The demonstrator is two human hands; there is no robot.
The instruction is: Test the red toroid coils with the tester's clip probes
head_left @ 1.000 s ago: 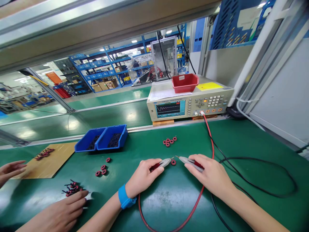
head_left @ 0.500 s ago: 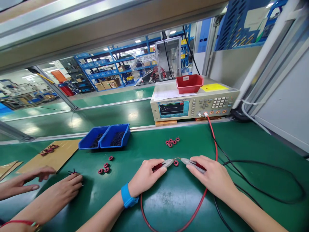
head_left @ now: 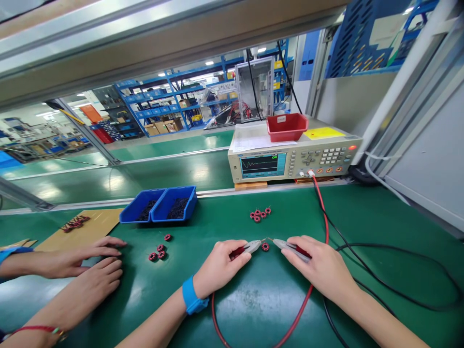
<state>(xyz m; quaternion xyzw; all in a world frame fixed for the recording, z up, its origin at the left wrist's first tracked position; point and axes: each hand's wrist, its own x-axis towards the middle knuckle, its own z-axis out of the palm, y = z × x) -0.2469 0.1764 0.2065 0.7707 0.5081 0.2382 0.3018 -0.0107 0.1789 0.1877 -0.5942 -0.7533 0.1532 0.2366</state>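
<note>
My left hand [head_left: 222, 267] is closed on a grey-jawed test clip [head_left: 253, 246] with a red handle. In my right hand [head_left: 321, 263] is a matching test clip [head_left: 282, 244], its tip pointing left. Between the two clip tips lies a small red-and-black toroidal coil [head_left: 265, 247] on the green mat. The coil's thin wire ends reach out to the jaws on both sides. A red cable [head_left: 297, 316] loops below my hands. Behind, the tester [head_left: 295, 157] shows a waveform and a green OK on its screen [head_left: 263, 165].
Several coils [head_left: 257, 213] are grouped behind the clips, and more coils [head_left: 161, 248] lie to the left. Two blue bins [head_left: 185, 212] hold dark parts. A co-worker's hands [head_left: 97, 275] are at far left. Black cables [head_left: 395, 246] curl at right. A red bin [head_left: 287, 129] sits on the tester.
The tester's screen has gone from red NG to green OK, and a red light is lit on its panel. The co-worker's hands have come together. My hands stay nearly still.
</note>
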